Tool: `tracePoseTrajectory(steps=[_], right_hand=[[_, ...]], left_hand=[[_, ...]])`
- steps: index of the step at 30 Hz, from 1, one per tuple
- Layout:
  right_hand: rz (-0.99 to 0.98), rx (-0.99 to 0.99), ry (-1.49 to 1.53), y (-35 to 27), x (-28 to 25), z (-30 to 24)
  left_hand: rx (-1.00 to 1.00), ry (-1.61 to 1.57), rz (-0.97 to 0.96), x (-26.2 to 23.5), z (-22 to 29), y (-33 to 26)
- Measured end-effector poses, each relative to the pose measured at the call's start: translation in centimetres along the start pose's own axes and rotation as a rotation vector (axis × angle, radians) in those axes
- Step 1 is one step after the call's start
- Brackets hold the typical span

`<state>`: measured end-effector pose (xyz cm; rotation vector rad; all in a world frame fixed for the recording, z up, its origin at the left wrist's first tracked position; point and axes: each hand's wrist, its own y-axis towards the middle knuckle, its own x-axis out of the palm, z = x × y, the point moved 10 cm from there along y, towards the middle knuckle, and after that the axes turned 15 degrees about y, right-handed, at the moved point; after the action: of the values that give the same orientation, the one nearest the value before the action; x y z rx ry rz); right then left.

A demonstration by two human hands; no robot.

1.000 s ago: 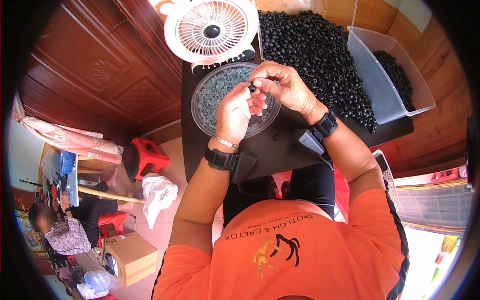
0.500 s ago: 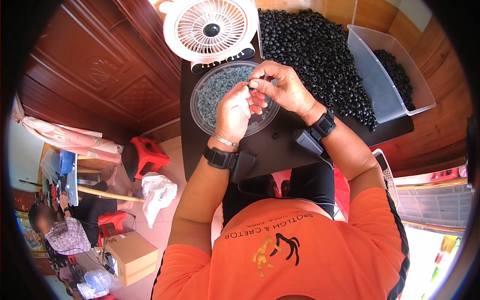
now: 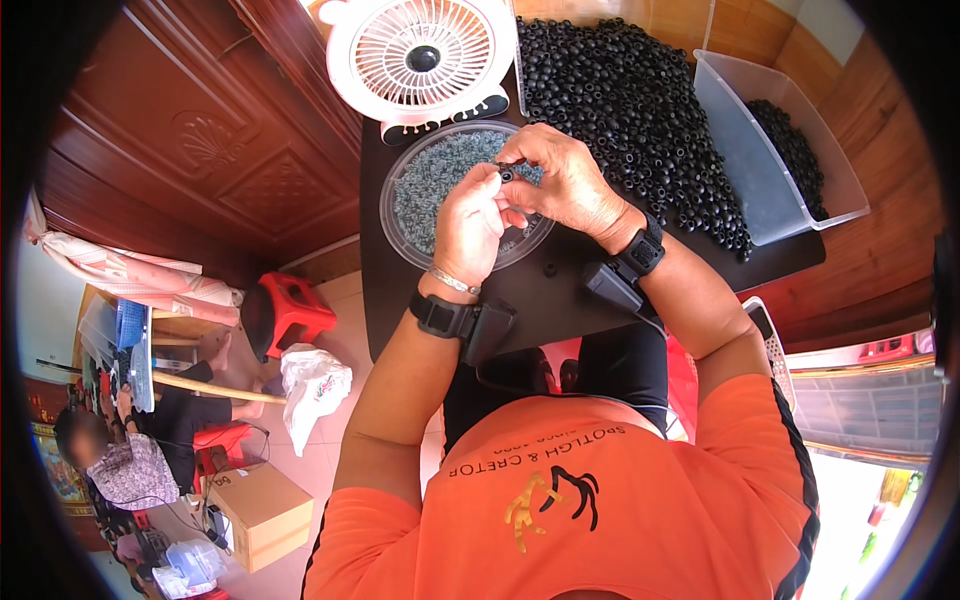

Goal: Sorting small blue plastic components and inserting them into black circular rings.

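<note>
A small black ring-shaped piece (image 3: 506, 176), its open end showing, is pinched in the fingers of my left hand (image 3: 472, 222). My right hand (image 3: 572, 188) closes on the same piece from the right, its fingertips curled around it. Both hands are raised over a round clear tray (image 3: 392, 222) full of tiny bluish-clear pieces (image 3: 428, 190). To the right of the tray spreads a big heap of similar black ring pieces (image 3: 620, 105). Whether a tiny clear piece is also between my fingers is hidden.
A white fan (image 3: 424, 60) stands behind the tray. At the right is a tilted clear bin (image 3: 740, 160) with more black pieces. One loose black piece (image 3: 550, 270) lies on the dark table (image 3: 420, 310). Another person (image 3: 130, 470) sits far left, near a red stool (image 3: 298, 315) and a cardboard box (image 3: 262, 512).
My right thumb has shifted down and right, so the black piece's open end now shows between my fingers. My left hand has stayed nearly in place.
</note>
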<state>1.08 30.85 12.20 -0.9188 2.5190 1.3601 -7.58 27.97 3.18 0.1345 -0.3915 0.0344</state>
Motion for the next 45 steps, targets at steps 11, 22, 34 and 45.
tracePoseTrajectory(steps=[11,22,34,45], right_hand=[[-0.045,-0.094,-0.066,-0.1,0.1,-1.6],[0.549,-0.028,-0.694,1.0,-17.3,-6.0],[0.107,0.381,-0.321,-3.2,-13.4,1.4],[-0.407,0.44,-0.848,-4.6,-4.3,7.7]], left_hand=[[0.013,-0.03,-0.005,0.0,-0.3,0.1],[-0.02,0.046,0.011,-1.2,0.2,-0.1],[-0.019,0.001,0.115,-2.7,0.5,0.5],[-0.04,0.01,0.126,-3.0,0.3,0.6]])
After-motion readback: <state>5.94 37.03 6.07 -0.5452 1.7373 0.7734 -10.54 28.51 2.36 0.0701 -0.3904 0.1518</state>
